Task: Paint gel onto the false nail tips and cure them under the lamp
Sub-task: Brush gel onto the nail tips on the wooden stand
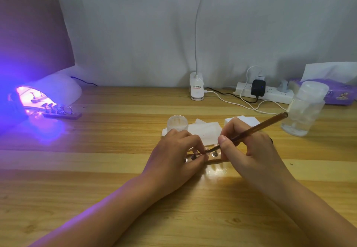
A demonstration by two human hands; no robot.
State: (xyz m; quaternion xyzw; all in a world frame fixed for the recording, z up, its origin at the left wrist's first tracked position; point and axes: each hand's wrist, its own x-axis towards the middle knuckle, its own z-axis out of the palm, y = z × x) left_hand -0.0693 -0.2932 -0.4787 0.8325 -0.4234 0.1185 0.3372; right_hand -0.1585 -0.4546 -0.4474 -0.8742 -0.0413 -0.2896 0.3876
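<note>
- False nail tips (205, 152), the small pale ones on metal pegs in a clear strip holder (214, 161), are sitting on the striped wooden table (116, 179) right between the two hands. Fingers cover most of them, so I can't count them.
- Left hand (173, 155) is pinching something on the holder between thumb and fingertips. Could be a peg or the tip itself, I honestly can't tell. If that pinch creeps onto a wet face, you've got a smudge.
- Right hand (249, 150) is clamped pen-style around a long amber see-through brush (258, 128), with the bristle end down at the tip being held. Too much gel there and I'd guess it floods over the edge onto the peg or the skin.
- The hands are packed really close, so one twitch of the brush probably paints a left fingertip instead.
- The small clear round jar (177, 123) sits just behind the left knuckles, by the white wipes (206, 130). Lifting that hand carelessly could knock it over.
- The white dome curing lamp (58, 90) is well off to the left, glowing violet, with a second strip of tips (61, 114) at its mouth. That strip looks only partly under the dome to me, so it might cure unevenly.
- Carrying the freshly painted holder all that way is another chance to tilt or bump it.
- The tall clear plastic bottle (303, 111) stands near the back end of the brush, so a wide swing could tip it.
</note>
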